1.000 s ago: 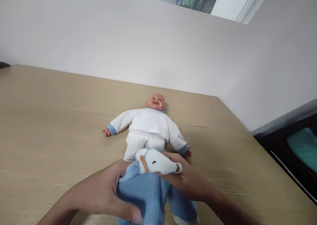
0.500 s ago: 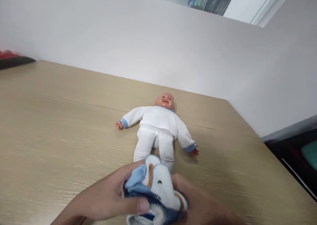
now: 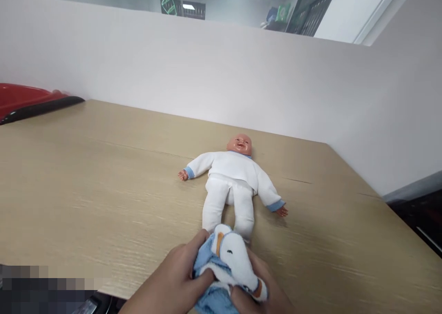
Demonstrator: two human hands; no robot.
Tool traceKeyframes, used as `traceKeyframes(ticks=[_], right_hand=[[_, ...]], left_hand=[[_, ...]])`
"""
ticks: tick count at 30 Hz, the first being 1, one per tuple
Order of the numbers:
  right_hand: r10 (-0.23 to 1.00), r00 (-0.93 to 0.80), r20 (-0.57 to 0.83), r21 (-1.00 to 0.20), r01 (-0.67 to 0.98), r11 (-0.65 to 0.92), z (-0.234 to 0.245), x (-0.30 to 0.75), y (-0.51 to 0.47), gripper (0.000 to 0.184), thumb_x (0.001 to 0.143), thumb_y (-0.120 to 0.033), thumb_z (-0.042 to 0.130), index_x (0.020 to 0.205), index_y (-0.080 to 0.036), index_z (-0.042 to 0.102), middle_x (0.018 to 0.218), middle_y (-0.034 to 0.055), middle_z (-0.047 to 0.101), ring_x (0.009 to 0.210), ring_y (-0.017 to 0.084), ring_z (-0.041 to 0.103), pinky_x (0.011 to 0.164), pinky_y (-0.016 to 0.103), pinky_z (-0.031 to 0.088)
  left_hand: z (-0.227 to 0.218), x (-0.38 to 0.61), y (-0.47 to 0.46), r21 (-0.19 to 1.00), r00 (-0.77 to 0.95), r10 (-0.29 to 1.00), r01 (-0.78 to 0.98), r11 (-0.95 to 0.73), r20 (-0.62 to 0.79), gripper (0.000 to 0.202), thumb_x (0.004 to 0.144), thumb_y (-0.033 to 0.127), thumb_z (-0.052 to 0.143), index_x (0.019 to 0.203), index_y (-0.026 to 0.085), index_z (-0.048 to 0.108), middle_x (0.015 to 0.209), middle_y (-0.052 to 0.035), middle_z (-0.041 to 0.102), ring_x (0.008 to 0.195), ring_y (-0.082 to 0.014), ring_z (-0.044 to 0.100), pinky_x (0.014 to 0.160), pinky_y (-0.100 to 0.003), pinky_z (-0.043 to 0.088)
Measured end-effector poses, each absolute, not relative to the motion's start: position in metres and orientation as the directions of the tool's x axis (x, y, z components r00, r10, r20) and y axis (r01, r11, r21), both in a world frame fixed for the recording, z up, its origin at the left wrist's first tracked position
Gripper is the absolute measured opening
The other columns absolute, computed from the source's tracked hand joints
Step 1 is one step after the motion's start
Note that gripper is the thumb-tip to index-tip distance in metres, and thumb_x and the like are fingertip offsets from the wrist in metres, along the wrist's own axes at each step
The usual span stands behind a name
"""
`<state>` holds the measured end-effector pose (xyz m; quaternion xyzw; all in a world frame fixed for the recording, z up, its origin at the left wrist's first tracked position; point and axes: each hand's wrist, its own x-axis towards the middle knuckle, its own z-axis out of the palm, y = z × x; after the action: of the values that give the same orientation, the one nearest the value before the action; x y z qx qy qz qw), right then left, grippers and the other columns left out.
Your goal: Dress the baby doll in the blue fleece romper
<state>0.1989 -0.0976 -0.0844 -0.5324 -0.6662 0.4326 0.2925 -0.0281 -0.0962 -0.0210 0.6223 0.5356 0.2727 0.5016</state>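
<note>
A baby doll (image 3: 231,164) lies on its back on the wooden table, arms spread, head toward the wall. It wears a white top with blue cuffs and white trousers. In front of its legs I hold a fuzzy blue-and-white cloth piece (image 3: 235,254) with an animal face and orange-brown patches. My left hand (image 3: 176,272) grips its left side, thumb pressed into the folds. My right hand (image 3: 264,282) is closed round the right side, its thumb on the lower front. The cloth hides the doll's feet.
The wooden table (image 3: 138,180) meets a pale wall (image 3: 172,65) with a window opening (image 3: 224,5) above. A red object with a black rim (image 3: 31,100) stands at the far left. Something dark lies beyond the table's right edge (image 3: 414,208).
The view has shifted, so the doll sits slightly farther right. My hands have turned the cloth piece, and my right thumb now shows on its front.
</note>
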Motion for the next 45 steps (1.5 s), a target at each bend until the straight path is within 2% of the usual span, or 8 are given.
traceKeyframes(ticks=[5, 10, 20, 25, 31, 35, 41, 45], right_hand=[[0.932, -0.361, -0.026, -0.815, 0.547, 0.189, -0.104, 0.19, -0.112, 0.073, 0.073, -0.036, 0.078, 0.143, -0.022, 0.061, 0.147, 0.0177, 0.064, 0.138, 0.044, 0.058, 0.106, 0.048, 0.057], [0.96, -0.272, -0.069, -0.679, 0.718, 0.155, -0.097, 0.169, -0.123, 0.081, 0.067, -0.019, 0.071, 0.146, -0.021, 0.056, 0.154, 0.0193, 0.057, 0.136, 0.044, 0.061, 0.096, 0.043, 0.059], [0.949, -0.283, -0.136, -0.587, 0.795, 0.153, -0.075, 0.16, -0.124, 0.103, 0.071, 0.004, 0.051, 0.168, -0.023, 0.03, 0.169, 0.0085, 0.043, 0.155, 0.036, 0.043, 0.117, 0.045, 0.05], [0.952, -0.282, -0.117, -0.661, 0.738, 0.137, -0.07, 0.155, -0.113, 0.083, 0.077, 0.001, 0.052, 0.158, -0.014, 0.045, 0.152, 0.0168, 0.061, 0.147, 0.036, 0.053, 0.115, 0.049, 0.051], [0.981, -0.193, -0.008, -0.771, 0.626, 0.117, -0.087, 0.16, -0.108, 0.059, 0.088, -0.017, 0.057, 0.146, -0.017, 0.052, 0.138, 0.0182, 0.069, 0.127, 0.036, 0.068, 0.102, 0.045, 0.058], [0.98, -0.199, 0.022, -0.812, 0.568, 0.134, -0.087, 0.161, -0.106, 0.048, 0.086, -0.016, 0.057, 0.134, -0.02, 0.056, 0.126, 0.0141, 0.071, 0.117, 0.031, 0.07, 0.095, 0.038, 0.059], [0.942, -0.263, 0.207, -0.827, 0.468, 0.312, -0.063, 0.163, -0.088, 0.043, 0.087, -0.011, 0.057, 0.128, -0.026, 0.059, 0.141, 0.0093, 0.061, 0.132, 0.027, 0.059, 0.109, 0.039, 0.049], [0.937, -0.295, 0.189, -0.852, 0.425, 0.305, -0.058, 0.172, -0.069, 0.041, 0.081, -0.005, 0.061, 0.117, -0.025, 0.06, 0.117, 0.0041, 0.071, 0.109, 0.024, 0.068, 0.094, 0.034, 0.053]], left_hand=[[-0.04, -0.035, -0.118, 0.823, 0.209, 0.953, 0.565, 0.066, -0.22, 0.024, 0.085, 0.025, 0.056, 0.109, 0.026, 0.052, 0.099, -0.003, 0.073, 0.093, -0.03, 0.071, 0.081, -0.035, 0.047], [-0.063, -0.037, -0.127, 0.736, 0.155, 0.944, 0.667, 0.117, -0.291, 0.043, 0.089, 0.025, 0.054, 0.13, 0.023, 0.043, 0.124, -0.0145, 0.071, 0.116, -0.0376, 0.067, 0.094, -0.044, 0.048], [-0.075, -0.031, -0.112, 0.86, 0.157, 0.978, 0.508, 0.038, -0.136, 0.055, 0.083, 0.02, 0.048, 0.138, 0.018, 0.05, 0.139, -0.0174, 0.065, 0.13, -0.0349, 0.058, 0.111, -0.051, 0.04], [-0.077, -0.032, -0.104, 0.942, 0.107, 0.99, 0.331, 0.056, -0.097, 0.045, 0.086, 0.024, 0.049, 0.131, 0.021, 0.05, 0.127, -0.0115, 0.067, 0.116, -0.0327, 0.063, 0.102, -0.046, 0.044], [-0.074, -0.028, -0.099, 0.938, 0.073, 0.996, 0.34, -0.067, 0.045, 0.041, 0.085, 0.02, 0.054, 0.126, 0.021, 0.053, 0.129, -0.0098, 0.062, 0.125, -0.0306, 0.057, 0.109, -0.042, 0.039], [-0.074, -0.029, -0.094, 0.977, 0.121, 0.992, 0.213, -0.004, -0.022, 0.034, 0.089, 0.023, 0.052, 0.123, 0.022, 0.05, 0.119, -0.0069, 0.064, 0.11, -0.028, 0.062, 0.099, -0.039, 0.045], [-0.085, -0.029, -0.081, 0.99, 0.101, 0.995, 0.134, -0.031, 0.018, 0.049, 0.086, 0.021, 0.056, 0.135, 0.022, 0.048, 0.13, -0.0079, 0.062, 0.124, -0.0285, 0.056, 0.109, -0.037, 0.039], [-0.081, -0.033, -0.071, 0.987, 0.189, 0.981, 0.14, -0.078, 0.051, 0.044, 0.086, 0.017, 0.059, 0.129, 0.022, 0.053, 0.124, -0.0053, 0.065, 0.117, -0.0271, 0.06, 0.105, -0.034, 0.042]])
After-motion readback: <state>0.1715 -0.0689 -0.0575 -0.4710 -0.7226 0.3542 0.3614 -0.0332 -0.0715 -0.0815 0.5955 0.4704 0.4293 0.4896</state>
